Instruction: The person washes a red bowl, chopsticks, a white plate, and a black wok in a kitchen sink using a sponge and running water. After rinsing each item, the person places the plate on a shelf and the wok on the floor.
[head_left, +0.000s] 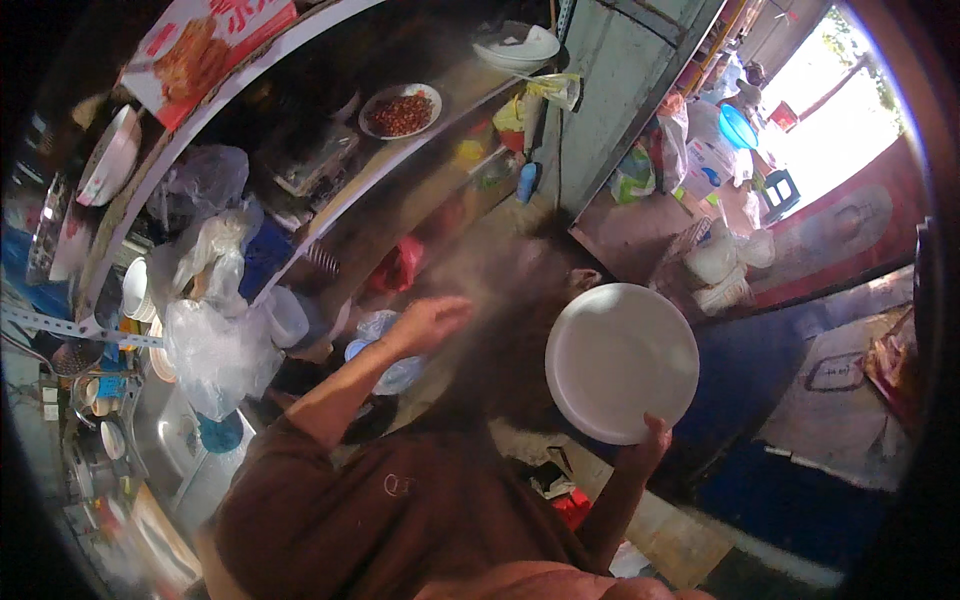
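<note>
My right hand (654, 439) grips the lower rim of a round white plate (621, 360), with the broad pale face of the plate turned up to the view. My left hand (435, 321) is raised in front of my brown shirt, apart from the plate. Its fingers are blurred, and no object shows in it. Below and left of it lies a clear plastic bag (397, 373) with something blue in it. A red plastic bag (401, 262) is just beyond the left hand.
A shelf at upper left bears a plate of reddish-brown food (401, 111) and a white bowl (517, 51). Clear plastic bags (221, 352) hang beside a metal sink (169, 435). At right are a dark blue surface (787, 487), a cloth sack (832, 397) and tied white bags (716, 259).
</note>
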